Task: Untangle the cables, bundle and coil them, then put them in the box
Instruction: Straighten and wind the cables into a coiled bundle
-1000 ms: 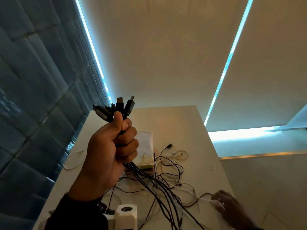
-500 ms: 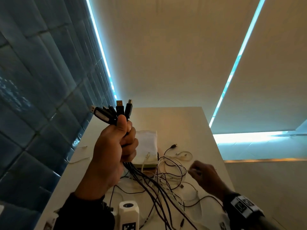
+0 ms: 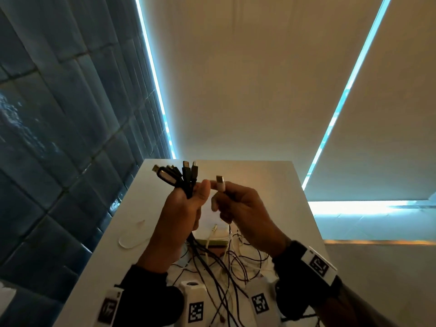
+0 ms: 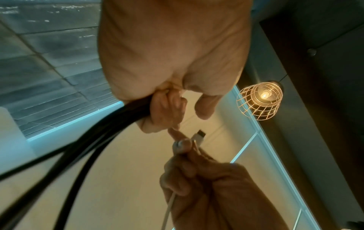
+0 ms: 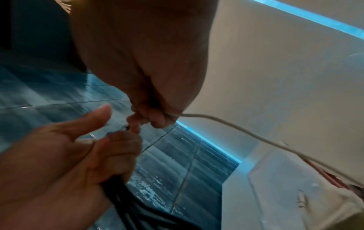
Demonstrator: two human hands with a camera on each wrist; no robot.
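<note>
Head view: the right hand, down by the table a second ago, is now raised beside the left hand, pinching one white USB plug, tip up. The left fist grips black cables, about six plugs fanned upward. Left wrist: white cable hangs down. Right wrist: it trails toward the white box.

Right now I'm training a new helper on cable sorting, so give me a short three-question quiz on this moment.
1. True or false: the left hand grips a bundle of black cables.
2. What colour is the plug that the right hand pinches?
3. Where is the white box: A on the table, B in a hand?

Key: 1 true; 2 white; 3 A.
</note>
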